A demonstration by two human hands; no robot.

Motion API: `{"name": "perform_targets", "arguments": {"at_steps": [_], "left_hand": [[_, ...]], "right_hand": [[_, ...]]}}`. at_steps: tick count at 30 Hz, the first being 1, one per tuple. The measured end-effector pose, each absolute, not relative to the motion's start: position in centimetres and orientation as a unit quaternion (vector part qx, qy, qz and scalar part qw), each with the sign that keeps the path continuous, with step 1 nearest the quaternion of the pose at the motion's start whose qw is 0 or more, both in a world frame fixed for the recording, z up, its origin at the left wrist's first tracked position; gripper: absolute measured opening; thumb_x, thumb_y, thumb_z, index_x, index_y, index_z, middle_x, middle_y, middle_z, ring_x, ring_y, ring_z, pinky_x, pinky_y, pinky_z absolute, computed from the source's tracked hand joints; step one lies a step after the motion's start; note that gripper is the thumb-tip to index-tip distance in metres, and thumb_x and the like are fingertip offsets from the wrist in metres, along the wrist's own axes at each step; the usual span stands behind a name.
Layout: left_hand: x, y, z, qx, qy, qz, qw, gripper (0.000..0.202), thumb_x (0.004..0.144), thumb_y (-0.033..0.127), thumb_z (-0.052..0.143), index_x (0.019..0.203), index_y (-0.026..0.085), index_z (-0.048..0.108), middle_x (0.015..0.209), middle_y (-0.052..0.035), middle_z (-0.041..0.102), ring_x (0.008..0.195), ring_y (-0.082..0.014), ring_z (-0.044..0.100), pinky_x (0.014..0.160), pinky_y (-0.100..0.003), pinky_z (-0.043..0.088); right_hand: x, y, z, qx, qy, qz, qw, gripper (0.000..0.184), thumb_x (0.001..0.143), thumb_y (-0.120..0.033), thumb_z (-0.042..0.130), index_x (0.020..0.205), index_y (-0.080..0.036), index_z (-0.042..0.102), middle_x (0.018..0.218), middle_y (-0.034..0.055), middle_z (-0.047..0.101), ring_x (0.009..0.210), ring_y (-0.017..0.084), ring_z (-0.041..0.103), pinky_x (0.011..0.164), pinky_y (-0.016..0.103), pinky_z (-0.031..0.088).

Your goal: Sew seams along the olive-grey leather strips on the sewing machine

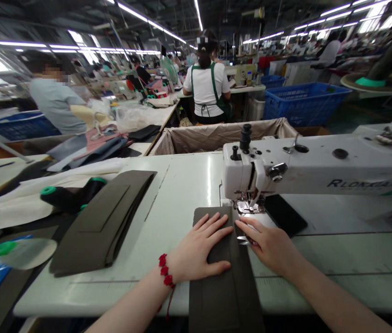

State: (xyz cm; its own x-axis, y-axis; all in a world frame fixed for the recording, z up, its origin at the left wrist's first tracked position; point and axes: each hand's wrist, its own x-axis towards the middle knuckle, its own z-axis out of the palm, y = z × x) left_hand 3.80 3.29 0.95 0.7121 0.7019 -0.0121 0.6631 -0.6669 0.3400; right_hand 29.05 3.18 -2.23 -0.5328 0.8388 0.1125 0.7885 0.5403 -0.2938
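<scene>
My left hand (pixel 204 245) lies flat with spread fingers on a dark olive-grey fabric panel (pixel 216 296), which hangs over the table's front edge. On the panel's right side my right hand (pixel 268 243) is curled, fingertips touching the cloth. Thread snips (pixel 243 240) are tucked in that hand, their metal blades poking out toward the left; the handles are hidden. Just beyond the fingers stands the sewing machine (pixel 286 169), its presser foot (pixel 250 206) close to the panel's far end.
A black phone (pixel 284 215) lies beside the needle area. To the left are a stack of olive-grey panels (pixel 103 222) and black thread cones (pixel 60 198). Behind the table is a cloth-lined bin (pixel 196 138); a blue crate (pixel 303 101) stands farther right. Co-workers sit ahead.
</scene>
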Motion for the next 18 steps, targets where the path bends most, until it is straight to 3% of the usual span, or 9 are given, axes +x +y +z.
{"name": "perform_targets", "arguments": {"at_steps": [18], "left_hand": [[3.71,3.78,0.78,0.908,0.375,0.086,0.165,0.075,0.081,0.055,0.064,0.145,0.027,0.035,0.157,-0.0026,0.023,0.145,-0.0274,0.018,0.120,-0.047,0.014]], "right_hand": [[29.05,3.18,-2.02,-0.474,-0.868,0.095,0.116,0.060,0.085,-0.012,0.045,0.143,-0.028,0.042,0.146,0.0026,0.045,0.112,0.021,0.060,0.088,0.035,0.053]]}}
